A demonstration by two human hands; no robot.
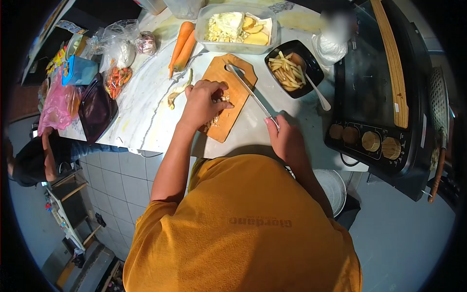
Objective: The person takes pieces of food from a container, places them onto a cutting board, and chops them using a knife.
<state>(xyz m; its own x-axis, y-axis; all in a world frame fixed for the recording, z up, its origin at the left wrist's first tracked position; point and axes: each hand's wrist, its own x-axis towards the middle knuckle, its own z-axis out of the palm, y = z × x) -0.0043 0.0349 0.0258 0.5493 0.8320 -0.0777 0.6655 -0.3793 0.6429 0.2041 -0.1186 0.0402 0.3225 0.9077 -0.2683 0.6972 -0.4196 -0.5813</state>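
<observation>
- Currently bending the left hand (206, 97) over the wooden board (237, 104) at centre frame, curling fingers and thumb inward near the chopped bits (212, 122), without showing clearly any pinched piece.
- Closing the right hand (287, 138) around the handle of the knife (250, 92), right of centre, slanting the blade up-left across the board's right side.
- Probably risking a nicked fingertip by swinging the edge leftward, with bare fingers sitting so close.
- Possibly risking spilled crumbs by sweeping too hard toward the lower edge, or a sliding board by pushing unevenly on the smooth counter (155, 95).
- Perhaps risking a knocked spoon (318, 93) by moving the right arm outward, given the handle jutting over the rim of the black bowl (315, 72), upper right of centre.
- Showing small, pale, irregular fragments on flat tan wood, against long, narrow, shiny metal.
- Holding thin, glossy, yellowish sticks in the squarish bowl; displaying crumbly white food and flat yellow slices in the clear plastic container (237, 48), top centre.
- Tapering smooth and orange at upper left of centre: two carrots (184, 46), beside curled, pale scraps (179, 91).
</observation>
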